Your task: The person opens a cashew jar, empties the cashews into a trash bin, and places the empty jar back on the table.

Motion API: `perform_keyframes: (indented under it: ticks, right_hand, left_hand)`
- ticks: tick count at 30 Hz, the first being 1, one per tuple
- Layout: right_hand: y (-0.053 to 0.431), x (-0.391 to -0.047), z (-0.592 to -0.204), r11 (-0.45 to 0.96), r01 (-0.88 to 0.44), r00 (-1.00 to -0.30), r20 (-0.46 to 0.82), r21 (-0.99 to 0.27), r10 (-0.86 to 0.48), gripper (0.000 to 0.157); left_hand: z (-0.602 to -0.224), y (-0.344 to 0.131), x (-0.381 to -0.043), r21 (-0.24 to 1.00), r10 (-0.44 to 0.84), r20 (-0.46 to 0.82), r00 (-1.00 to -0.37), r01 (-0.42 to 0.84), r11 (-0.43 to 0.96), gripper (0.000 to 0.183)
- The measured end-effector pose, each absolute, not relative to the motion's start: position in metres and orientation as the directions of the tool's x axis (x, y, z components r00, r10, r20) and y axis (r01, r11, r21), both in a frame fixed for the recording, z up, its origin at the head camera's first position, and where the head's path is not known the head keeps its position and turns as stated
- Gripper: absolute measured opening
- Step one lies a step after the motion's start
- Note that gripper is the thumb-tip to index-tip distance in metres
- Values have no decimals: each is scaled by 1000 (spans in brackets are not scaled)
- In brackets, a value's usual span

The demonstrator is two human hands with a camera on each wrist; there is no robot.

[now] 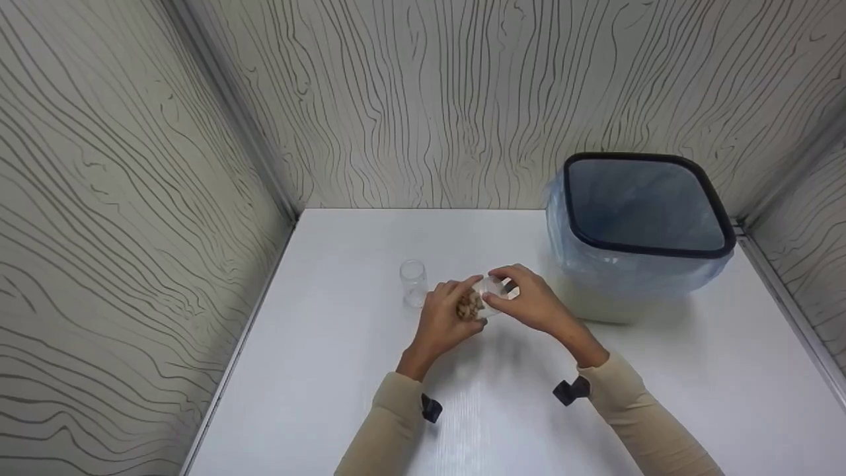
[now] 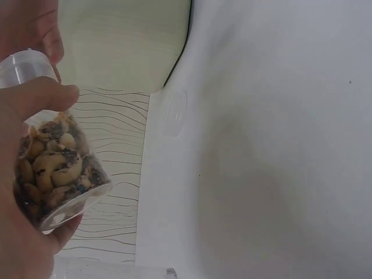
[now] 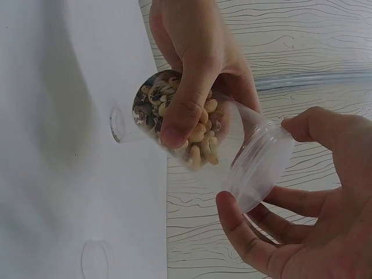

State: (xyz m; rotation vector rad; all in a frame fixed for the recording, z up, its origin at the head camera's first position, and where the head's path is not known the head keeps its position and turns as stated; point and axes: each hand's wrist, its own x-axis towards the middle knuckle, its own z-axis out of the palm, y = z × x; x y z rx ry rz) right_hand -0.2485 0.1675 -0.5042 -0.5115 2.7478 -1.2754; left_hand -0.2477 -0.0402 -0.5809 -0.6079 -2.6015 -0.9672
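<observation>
A clear plastic jar (image 3: 235,119), partly filled with cashews (image 2: 55,165), is held tilted above the white table. My left hand (image 1: 444,322) grips it round the body, thumb laid across the side. At the jar's mouth is a translucent lid (image 3: 267,163). The fingers and thumb of my right hand (image 1: 534,302) hold this lid by its rim. Just left of my left hand, an upright clear container (image 1: 413,281) stands on the table. A second clear lid (image 2: 176,113) lies flat on the tabletop in the left wrist view.
At the right stands a pale bin (image 1: 595,303) with a black rim and a blue bag (image 1: 628,271) lining it. Wood-patterned panels (image 1: 423,99) wall the white table (image 1: 317,370) at the back and sides.
</observation>
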Motion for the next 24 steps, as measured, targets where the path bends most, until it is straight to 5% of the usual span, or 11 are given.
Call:
perform_keyframes:
  ticks: [24]
  right_hand:
    - [171, -248, -506, 503, -422, -869, 177, -754, -462, 51]
  left_hand:
    - [-581, -40, -247, 597, 281, 365, -887, 455, 661, 76]
